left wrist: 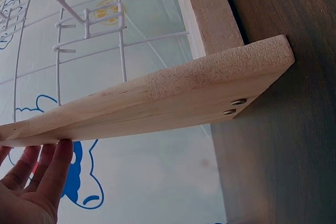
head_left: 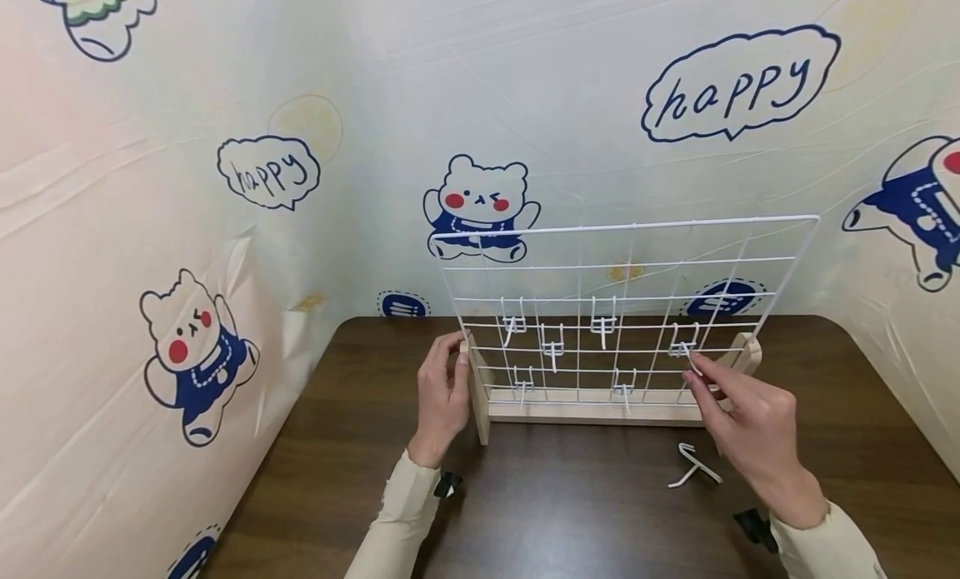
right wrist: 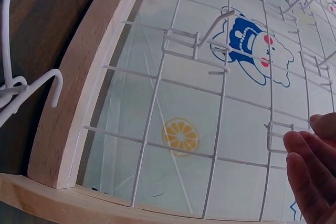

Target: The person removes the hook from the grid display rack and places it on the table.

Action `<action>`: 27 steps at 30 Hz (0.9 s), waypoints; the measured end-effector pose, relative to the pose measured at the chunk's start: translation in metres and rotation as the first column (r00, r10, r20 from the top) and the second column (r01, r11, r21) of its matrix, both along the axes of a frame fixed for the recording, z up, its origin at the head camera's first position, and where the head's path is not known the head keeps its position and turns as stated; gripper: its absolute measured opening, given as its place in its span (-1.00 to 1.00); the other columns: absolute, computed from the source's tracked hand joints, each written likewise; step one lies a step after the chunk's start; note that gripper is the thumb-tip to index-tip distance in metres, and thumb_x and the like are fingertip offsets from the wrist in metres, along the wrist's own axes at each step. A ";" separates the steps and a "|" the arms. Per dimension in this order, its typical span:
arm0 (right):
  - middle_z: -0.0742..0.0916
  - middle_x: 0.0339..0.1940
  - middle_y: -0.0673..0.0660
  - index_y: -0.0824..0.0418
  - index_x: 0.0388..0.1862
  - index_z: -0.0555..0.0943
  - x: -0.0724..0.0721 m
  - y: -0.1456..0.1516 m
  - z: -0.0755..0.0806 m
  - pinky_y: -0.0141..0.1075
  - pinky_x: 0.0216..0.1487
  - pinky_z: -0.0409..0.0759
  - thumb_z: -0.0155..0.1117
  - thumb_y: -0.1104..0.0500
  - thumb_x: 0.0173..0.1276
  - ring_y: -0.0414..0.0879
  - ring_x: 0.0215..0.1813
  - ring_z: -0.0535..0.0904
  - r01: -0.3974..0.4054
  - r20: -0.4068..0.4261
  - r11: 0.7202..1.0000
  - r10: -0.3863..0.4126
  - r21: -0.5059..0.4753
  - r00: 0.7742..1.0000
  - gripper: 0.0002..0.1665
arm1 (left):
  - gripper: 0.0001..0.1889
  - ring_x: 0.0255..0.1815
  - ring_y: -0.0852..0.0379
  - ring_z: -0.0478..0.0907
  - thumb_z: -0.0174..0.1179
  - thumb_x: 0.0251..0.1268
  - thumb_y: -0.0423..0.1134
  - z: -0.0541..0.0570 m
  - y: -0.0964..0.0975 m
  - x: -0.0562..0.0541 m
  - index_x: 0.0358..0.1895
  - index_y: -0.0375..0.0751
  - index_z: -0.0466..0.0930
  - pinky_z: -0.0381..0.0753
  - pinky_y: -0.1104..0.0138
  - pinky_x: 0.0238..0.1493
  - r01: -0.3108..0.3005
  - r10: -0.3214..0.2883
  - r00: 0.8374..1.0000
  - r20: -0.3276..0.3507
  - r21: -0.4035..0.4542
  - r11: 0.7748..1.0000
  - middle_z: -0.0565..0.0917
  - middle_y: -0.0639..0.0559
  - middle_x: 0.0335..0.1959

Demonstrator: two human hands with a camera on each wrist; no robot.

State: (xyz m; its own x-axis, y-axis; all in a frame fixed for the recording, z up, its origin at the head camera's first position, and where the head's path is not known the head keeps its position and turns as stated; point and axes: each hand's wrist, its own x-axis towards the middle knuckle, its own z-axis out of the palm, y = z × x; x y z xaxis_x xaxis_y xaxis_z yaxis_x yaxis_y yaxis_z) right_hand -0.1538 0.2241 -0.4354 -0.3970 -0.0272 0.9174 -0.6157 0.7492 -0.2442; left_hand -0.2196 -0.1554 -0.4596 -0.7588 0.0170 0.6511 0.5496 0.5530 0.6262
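A white wire grid [head_left: 577, 267] stands in a pale wooden base [head_left: 592, 412], with several white wire hooks hanging on it. My right hand [head_left: 757, 421] is at the grid's right side and pinches a white hook [head_left: 682, 348] that lies against the wires. In the right wrist view, the fingertips [right wrist: 296, 145] cover the prong of this hook [right wrist: 275, 137]. My left hand [head_left: 442, 396] is at the left wooden side piece [head_left: 478, 396]. In the left wrist view, its fairly straight fingers [left wrist: 58, 169] touch the wood's outer face.
One loose white hook [head_left: 693, 466] lies on the dark wooden table [head_left: 555, 496], in front of the base near my right hand. Other hooks, such as a lower one [head_left: 624, 387], hang left of that hand. A printed cloth [head_left: 360, 187] surrounds the table's back and sides.
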 end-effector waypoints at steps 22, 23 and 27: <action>0.86 -0.34 0.27 0.33 -0.17 0.83 -0.003 -0.001 0.000 -0.84 0.08 0.39 0.16 -0.11 0.61 -0.75 0.06 0.52 -0.043 0.027 0.998 0.044 -0.038 0.999 -0.45 | -0.71 -0.03 0.09 0.64 0.00 0.60 -0.32 0.002 0.000 -0.002 0.23 -0.21 0.59 0.76 0.29 -0.23 -0.009 0.009 1.000 -0.004 0.004 1.000 0.69 -0.08 0.09; 0.86 -0.34 0.27 0.33 -0.18 0.83 -0.003 -0.001 0.000 -0.84 0.09 0.38 0.16 -0.11 0.61 -0.77 0.08 0.49 -0.046 0.026 0.998 0.047 -0.040 0.999 -0.44 | -0.71 -0.03 0.08 0.65 0.00 0.60 -0.32 0.002 0.000 -0.002 0.23 -0.22 0.59 0.77 0.28 -0.23 -0.009 0.009 1.000 -0.002 0.005 1.000 0.69 -0.08 0.09; 0.86 -0.35 0.26 0.33 -0.19 0.84 -0.002 -0.001 -0.001 -0.83 0.10 0.39 0.16 -0.11 0.61 -0.81 0.12 0.44 -0.045 0.023 0.998 0.046 -0.033 0.999 -0.45 | -0.71 -0.02 0.07 0.65 0.01 0.60 -0.31 0.001 0.001 0.000 0.22 -0.24 0.59 0.78 0.26 -0.22 -0.012 0.011 1.000 0.009 0.006 1.000 0.70 -0.08 0.09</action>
State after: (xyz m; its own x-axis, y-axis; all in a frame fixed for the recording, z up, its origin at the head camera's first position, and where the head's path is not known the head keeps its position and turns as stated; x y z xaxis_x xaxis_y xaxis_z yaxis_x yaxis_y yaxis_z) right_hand -0.1562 0.2230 -0.4364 -0.4181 -0.0161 0.9083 -0.6426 0.7120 -0.2831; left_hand -0.2195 -0.1545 -0.4584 -0.7646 0.0040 0.6445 0.5377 0.5552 0.6345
